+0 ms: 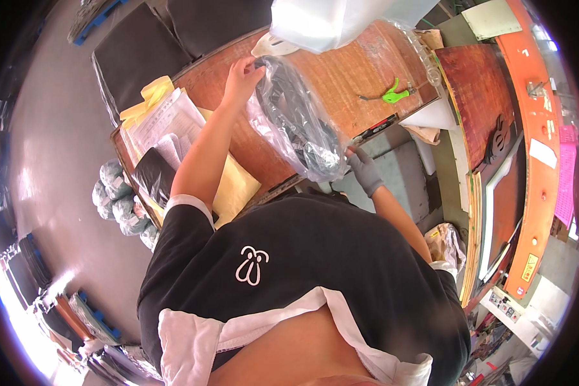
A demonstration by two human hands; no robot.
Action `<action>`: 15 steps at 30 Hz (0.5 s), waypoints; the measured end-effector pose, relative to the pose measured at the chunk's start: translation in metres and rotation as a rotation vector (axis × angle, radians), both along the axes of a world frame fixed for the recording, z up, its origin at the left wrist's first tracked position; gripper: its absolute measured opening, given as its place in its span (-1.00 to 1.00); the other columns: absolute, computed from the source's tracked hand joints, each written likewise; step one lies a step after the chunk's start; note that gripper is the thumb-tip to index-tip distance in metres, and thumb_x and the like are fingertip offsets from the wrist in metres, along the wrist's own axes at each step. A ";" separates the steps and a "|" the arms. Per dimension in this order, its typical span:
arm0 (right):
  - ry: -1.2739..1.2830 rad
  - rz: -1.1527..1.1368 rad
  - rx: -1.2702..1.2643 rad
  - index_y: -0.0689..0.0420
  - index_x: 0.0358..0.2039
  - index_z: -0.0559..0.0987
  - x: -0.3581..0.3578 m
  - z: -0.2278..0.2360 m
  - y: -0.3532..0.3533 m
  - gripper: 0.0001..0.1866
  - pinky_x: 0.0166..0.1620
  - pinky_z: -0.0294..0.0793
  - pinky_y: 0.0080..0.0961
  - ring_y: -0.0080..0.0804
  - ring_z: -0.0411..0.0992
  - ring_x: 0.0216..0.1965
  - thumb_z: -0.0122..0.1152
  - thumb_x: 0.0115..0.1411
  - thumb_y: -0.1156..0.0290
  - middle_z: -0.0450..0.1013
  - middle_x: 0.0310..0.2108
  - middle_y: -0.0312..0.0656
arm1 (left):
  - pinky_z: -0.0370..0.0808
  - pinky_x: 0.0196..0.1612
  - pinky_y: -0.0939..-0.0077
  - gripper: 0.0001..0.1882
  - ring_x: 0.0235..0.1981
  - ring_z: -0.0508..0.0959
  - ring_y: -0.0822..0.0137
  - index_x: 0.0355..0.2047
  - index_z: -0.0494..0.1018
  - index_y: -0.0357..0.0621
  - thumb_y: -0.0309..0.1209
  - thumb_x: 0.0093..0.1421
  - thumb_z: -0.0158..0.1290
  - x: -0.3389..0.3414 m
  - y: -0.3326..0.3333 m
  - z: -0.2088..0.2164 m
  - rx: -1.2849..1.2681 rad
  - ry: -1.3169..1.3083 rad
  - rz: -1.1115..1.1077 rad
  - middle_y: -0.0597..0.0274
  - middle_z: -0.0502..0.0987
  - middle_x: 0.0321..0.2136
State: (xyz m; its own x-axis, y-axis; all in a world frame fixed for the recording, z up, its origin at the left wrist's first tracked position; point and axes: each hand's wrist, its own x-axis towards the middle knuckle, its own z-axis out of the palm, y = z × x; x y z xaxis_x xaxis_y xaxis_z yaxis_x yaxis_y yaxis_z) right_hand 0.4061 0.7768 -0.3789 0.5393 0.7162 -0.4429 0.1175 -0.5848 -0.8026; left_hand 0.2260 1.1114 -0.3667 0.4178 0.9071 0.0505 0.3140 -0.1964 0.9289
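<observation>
While on the wooden table point(341, 77), clear bag point(296, 122) in both hands' grip: left hand point(241, 80), gloved right hand point(365, 168).

Our workbench, with the bag between our hands

We have the plastic bag point(296, 125) of dark goods lying on the wooden table point(341, 80) at the centre, our left hand point(241, 80) on its far end at 11 o'clock and our gloved right hand point(365, 170) at its near end at 4 o'clock. At 9 o'clock of the bag lies a stack of papers point(164, 122); at 2 o'clock a small cutter point(392, 96) rests on the table. A large empty bag point(331, 19) hangs over the far edge at 12 o'clock. On the floor at 8 o'clock sit bundles point(116, 199).
</observation>
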 end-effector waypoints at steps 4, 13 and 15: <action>0.156 0.057 0.120 0.26 -0.26 0.49 0.001 -0.015 0.029 -0.74 -0.24 0.39 -0.54 -0.53 0.38 -0.35 0.04 0.17 0.32 0.47 -0.38 -0.22 | 0.41 -0.19 0.49 -0.66 -0.30 0.50 0.34 -0.20 0.51 -0.21 -0.31 0.02 0.15 0.011 0.012 0.015 -0.064 -0.008 -0.107 0.20 0.52 -0.31; 0.058 -0.032 0.100 0.26 -0.33 0.49 -0.002 -0.031 0.038 -0.76 -0.33 0.35 -0.53 -0.54 0.35 -0.41 0.06 0.14 0.32 0.43 -0.49 -0.25 | 0.42 -0.32 0.54 -0.76 -0.45 0.49 0.40 -0.33 0.53 -0.26 -0.36 0.02 0.10 0.026 0.058 0.006 -0.124 -0.060 -0.085 0.24 0.55 -0.47; 0.187 -0.071 0.158 0.25 -0.33 0.49 -0.003 -0.036 0.039 -0.75 -0.34 0.34 -0.52 -0.54 0.34 -0.42 0.06 0.13 0.31 0.41 -0.51 -0.25 | 0.37 -0.39 0.59 -0.80 -0.47 0.45 0.48 -0.42 0.51 -0.28 -0.38 0.03 0.08 0.031 0.067 0.003 -0.301 -0.096 -0.149 0.27 0.52 -0.50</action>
State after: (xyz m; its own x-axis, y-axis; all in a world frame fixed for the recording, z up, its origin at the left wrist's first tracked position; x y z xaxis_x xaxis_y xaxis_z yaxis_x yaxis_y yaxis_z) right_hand 0.4030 0.8161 -0.4152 0.5096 0.7478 -0.4257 -0.0788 -0.4521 -0.8885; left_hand 0.2573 1.1783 -0.3637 0.5533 0.8167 -0.1639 0.2106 0.0533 0.9761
